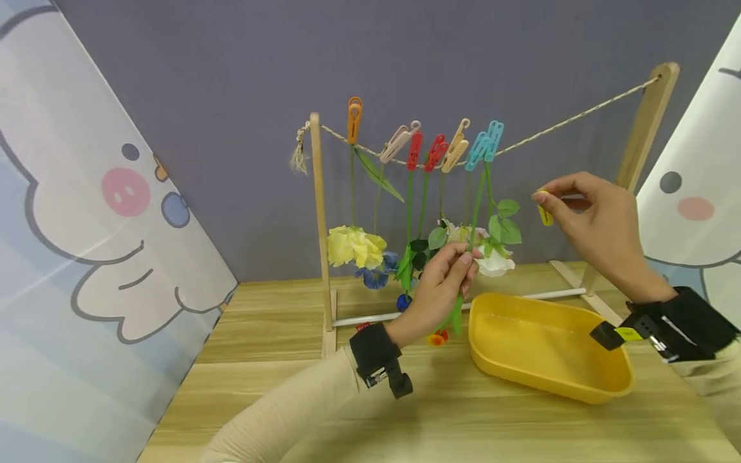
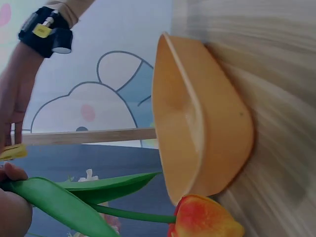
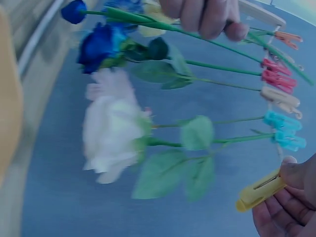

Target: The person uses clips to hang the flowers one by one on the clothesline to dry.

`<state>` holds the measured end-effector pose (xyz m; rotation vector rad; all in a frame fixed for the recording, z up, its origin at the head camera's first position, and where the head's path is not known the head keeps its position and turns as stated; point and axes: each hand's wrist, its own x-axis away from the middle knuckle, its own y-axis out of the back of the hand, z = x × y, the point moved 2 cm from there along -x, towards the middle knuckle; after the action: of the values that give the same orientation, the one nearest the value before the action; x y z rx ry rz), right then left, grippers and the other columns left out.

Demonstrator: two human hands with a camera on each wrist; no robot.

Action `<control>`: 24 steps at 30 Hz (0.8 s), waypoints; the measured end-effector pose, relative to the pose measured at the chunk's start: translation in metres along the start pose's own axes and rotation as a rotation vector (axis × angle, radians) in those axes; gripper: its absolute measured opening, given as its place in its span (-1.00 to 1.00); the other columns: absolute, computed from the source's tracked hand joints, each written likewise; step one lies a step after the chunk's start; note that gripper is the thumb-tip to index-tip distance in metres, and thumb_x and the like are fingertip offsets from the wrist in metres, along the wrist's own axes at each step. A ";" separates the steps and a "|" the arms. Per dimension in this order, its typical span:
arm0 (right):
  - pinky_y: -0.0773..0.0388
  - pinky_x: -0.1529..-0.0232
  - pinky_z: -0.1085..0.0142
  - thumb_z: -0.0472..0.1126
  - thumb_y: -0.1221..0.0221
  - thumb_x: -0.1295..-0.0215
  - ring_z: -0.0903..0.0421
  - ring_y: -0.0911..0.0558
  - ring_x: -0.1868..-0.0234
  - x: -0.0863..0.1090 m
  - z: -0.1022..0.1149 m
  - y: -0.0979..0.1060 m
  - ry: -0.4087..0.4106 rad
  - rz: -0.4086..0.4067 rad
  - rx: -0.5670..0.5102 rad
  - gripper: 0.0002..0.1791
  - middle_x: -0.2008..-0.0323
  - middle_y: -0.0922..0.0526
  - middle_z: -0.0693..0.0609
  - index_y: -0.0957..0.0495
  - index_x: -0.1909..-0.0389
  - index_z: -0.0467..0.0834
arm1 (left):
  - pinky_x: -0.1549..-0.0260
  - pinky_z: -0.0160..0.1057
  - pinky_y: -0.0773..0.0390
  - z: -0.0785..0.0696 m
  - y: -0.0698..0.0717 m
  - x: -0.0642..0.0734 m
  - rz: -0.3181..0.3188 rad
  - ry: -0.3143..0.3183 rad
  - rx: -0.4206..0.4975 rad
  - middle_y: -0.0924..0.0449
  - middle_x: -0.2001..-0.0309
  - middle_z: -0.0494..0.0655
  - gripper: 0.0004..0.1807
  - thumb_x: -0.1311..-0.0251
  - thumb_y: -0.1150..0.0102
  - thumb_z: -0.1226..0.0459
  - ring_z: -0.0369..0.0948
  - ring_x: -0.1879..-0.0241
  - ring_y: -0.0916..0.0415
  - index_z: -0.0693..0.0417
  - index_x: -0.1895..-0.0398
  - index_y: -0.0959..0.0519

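My left hand (image 1: 440, 283) pinches the green stem of a red-and-yellow tulip (image 2: 207, 217) that hangs bloom down. The stem's upper end rises towards the blue clothespins (image 1: 485, 143) on the rope. To the right, my right hand (image 1: 608, 222) pinches a yellow clothespin (image 3: 261, 190) between thumb and fingers, below the rope (image 1: 579, 118) and apart from it. Several flowers hang head down from clothespins on that rope, among them a yellow flower (image 1: 354, 246), a blue rose (image 3: 101, 47) and a white rose (image 3: 111, 133).
A yellow basin (image 1: 550, 389) stands on the wooden table (image 1: 260, 399), below and between the hands. The rope runs between a left wooden post (image 1: 320, 212) and a right post (image 1: 648, 128). A white bar (image 1: 370, 319) joins the posts low down, with cartoon panels at both sides.
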<state>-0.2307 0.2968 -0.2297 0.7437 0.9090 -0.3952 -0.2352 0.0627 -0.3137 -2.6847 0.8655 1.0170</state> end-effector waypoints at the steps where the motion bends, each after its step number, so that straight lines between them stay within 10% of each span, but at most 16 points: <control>1: -0.40 0.14 0.70 -0.21 -0.38 -0.35 0.65 -0.55 0.25 -0.005 0.002 0.001 -0.003 -0.004 -0.009 -0.80 0.25 -0.59 0.45 -0.73 0.09 -0.22 | 0.45 -0.32 -0.31 0.000 -0.002 -0.004 0.003 -0.001 0.008 -0.29 0.34 0.29 -0.73 -0.67 0.33 0.37 -0.19 0.48 -0.22 0.47 -0.06 -0.34; 24: -0.53 0.11 0.54 -0.19 -0.37 -0.35 0.32 -0.72 0.22 -0.093 0.016 0.007 -0.085 -0.139 -0.392 -0.71 0.29 -0.77 0.21 -0.74 0.08 -0.34 | 0.31 -0.39 -0.47 0.026 -0.050 -0.065 -0.133 0.062 0.034 -0.35 0.24 0.19 -0.69 -0.67 0.31 0.34 -0.18 0.38 -0.34 0.43 -0.16 -0.36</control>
<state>-0.2703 0.2900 -0.1437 0.3038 0.9254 -0.3533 -0.2607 0.1424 -0.2951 -2.7160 0.6965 0.8868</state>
